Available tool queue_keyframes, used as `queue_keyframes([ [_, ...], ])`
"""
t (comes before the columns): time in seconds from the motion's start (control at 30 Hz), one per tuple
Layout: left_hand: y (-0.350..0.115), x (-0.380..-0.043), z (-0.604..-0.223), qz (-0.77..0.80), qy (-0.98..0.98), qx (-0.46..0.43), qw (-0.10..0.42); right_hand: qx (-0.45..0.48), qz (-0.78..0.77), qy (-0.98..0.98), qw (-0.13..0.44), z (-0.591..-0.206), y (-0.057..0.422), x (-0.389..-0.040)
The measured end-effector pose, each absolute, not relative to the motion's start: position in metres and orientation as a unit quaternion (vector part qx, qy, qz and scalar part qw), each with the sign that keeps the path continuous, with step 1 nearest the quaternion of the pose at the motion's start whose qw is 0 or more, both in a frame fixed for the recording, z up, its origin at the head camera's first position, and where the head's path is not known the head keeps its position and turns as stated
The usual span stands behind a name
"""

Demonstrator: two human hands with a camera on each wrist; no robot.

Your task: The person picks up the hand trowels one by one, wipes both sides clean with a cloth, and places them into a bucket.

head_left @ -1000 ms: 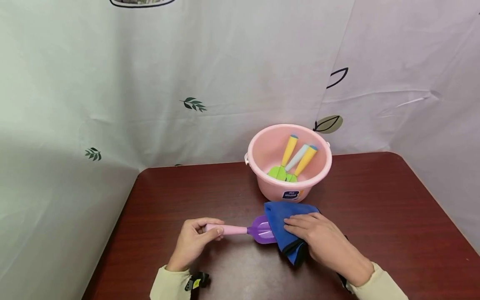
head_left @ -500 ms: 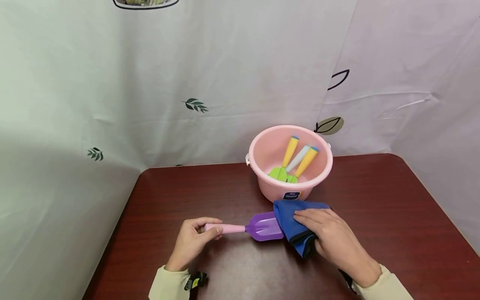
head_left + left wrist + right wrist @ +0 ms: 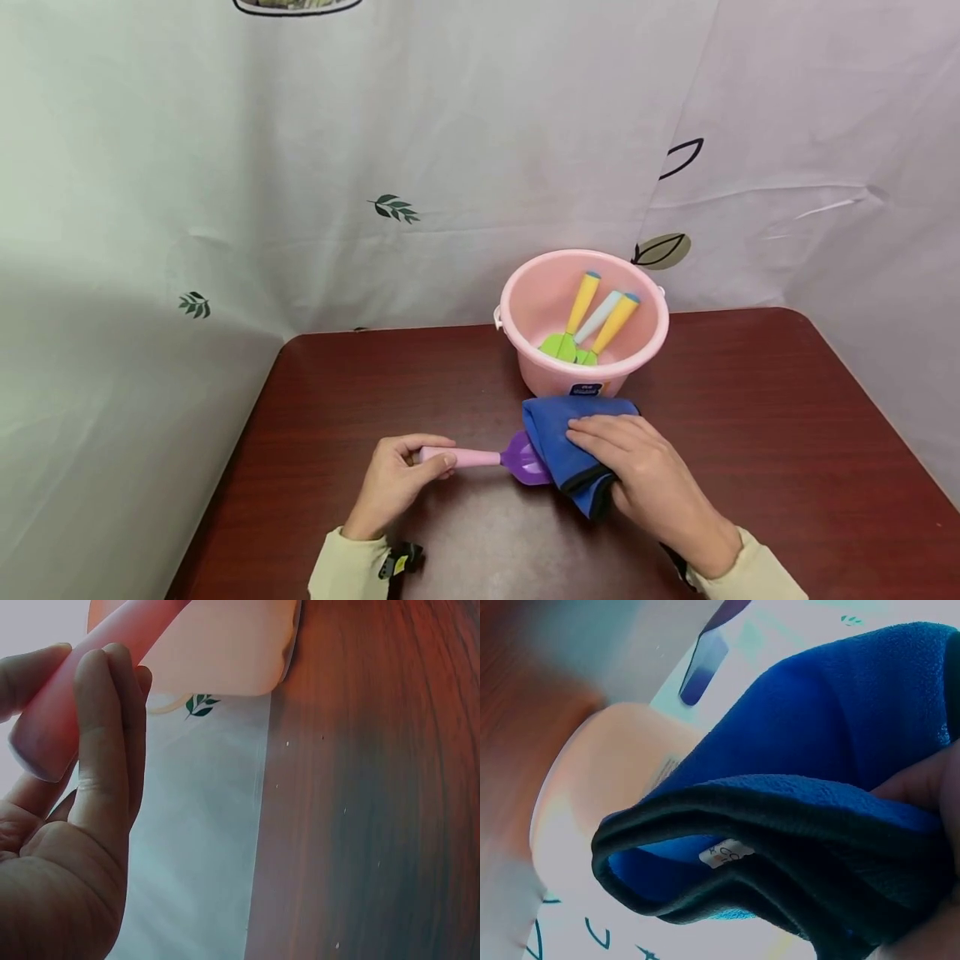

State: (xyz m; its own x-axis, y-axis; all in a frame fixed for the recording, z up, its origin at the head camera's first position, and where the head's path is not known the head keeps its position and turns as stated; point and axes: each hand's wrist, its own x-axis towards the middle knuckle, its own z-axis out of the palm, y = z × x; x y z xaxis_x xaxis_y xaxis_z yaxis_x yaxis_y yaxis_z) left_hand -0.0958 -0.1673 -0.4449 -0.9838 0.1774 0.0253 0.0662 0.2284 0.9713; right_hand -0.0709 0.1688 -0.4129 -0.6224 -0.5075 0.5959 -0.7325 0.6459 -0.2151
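Observation:
In the head view my left hand (image 3: 393, 483) pinches the end of a toy shovel's pink handle between thumb and fingers. The shovel (image 3: 527, 463) has a purple blade that points right, its far part hidden under a folded blue cloth (image 3: 558, 429). My right hand (image 3: 648, 471) holds that cloth over the blade, fingers spread across its top. Up close in the left wrist view, the thick rounded handle (image 3: 56, 709) sits between the fingertips. The right wrist view shows the cloth's (image 3: 810, 720) dark bound edge and a small white label, gripped at the right side.
A pink bucket (image 3: 551, 379) stands just behind the cloth, near the wall. Inside lean several toy tools: two with yellow handles (image 3: 582, 302) and green heads, another with a pale blue handle (image 3: 598, 317). The brown table (image 3: 360, 392) meets a printed fabric backdrop (image 3: 465, 167).
The cloth slid right along the blade, baring more of it half a second ago, then came back left with my right hand. My left hand keeps its pinch on the shovel handle.

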Motion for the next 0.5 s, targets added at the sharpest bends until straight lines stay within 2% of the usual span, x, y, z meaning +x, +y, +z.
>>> queue_keyframes([
  [0.5, -0.153, -0.097, -0.443, 0.629, 0.769, 0.094, 0.065, 0.397, 0.237, -0.853, 0.241, -0.416, 0.150, -0.074],
])
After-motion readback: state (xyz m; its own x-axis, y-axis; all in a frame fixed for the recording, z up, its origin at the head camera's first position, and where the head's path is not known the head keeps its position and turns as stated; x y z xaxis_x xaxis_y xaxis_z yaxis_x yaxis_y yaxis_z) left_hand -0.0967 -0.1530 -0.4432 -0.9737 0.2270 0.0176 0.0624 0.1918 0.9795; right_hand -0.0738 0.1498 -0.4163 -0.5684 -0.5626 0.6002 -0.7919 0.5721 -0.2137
